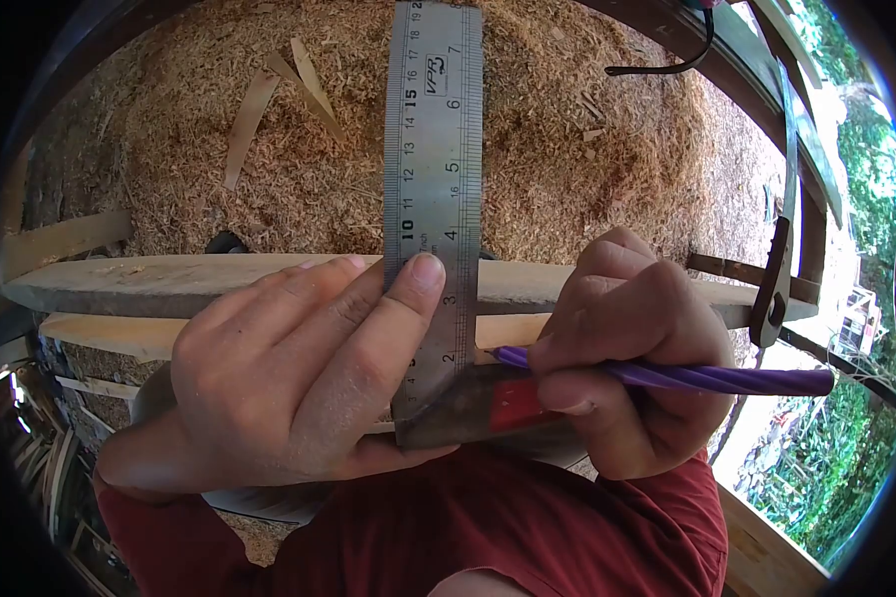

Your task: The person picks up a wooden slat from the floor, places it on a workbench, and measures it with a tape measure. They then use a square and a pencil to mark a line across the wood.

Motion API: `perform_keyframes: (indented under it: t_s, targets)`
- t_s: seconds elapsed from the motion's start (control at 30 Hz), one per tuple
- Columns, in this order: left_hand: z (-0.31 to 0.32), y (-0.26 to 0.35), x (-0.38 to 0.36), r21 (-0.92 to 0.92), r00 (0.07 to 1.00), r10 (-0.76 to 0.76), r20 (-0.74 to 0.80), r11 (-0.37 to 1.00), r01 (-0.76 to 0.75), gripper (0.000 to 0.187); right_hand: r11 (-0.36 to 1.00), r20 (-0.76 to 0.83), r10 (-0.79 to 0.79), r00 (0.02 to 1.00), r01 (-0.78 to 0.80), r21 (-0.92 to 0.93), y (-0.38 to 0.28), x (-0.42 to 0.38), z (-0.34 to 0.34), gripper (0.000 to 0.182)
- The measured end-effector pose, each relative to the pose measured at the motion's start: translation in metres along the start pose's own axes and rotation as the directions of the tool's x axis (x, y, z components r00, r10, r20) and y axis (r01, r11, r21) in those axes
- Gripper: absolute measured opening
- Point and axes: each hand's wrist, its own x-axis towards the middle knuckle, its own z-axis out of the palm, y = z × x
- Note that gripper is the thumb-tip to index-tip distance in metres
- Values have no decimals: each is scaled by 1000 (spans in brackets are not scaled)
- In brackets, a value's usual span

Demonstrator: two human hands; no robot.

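Note:
A metal ruler [433,149] lies across a long pale wooden board [528,284] and a second wooden piece [119,333] nearer me. My left hand [314,368] presses on the ruler and grips its near end, index fingertip on its face. In my right hand [637,348] is a purple pencil [737,380], its tip against the wood beside the ruler's right edge. A dark piece with a red patch [516,403] lies under the ruler's near end, partly hidden by my hands.
Wood shavings [319,149] cover the ground beyond the board, with thin wood strips [252,124] on top. A saw with a dark handle [773,284] stands at the right, beside wooden framing [816,179]. A dark cable [667,70] hangs at the top right.

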Motion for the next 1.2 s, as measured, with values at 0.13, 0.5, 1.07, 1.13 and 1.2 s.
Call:
perform_keyframes:
  t_s: [0.13,0.5,1.07,1.13,1.2]
  targets:
    - [-1,0,0,-9,1000,-1,9,1000,1,96,1000,17,-6,1000,6,0,1,0,0,32]
    - [-3,2,1,0,999,-30,34,1000,30,100,999,20,-42,999,43,-6,3,0,-4,31]
    - [2,-1,0,-2,1000,-18,10,1000,18,101,997,40,-75,996,74,2,6,3,-2,35]
    - [3,-1,0,3,1000,-9,12,1000,9,100,995,31,-97,995,97,3,7,3,-2,34]
    - [3,-1,-1,-1,1000,-11,10,1000,11,100,995,34,-102,994,102,5,7,4,-2,34]
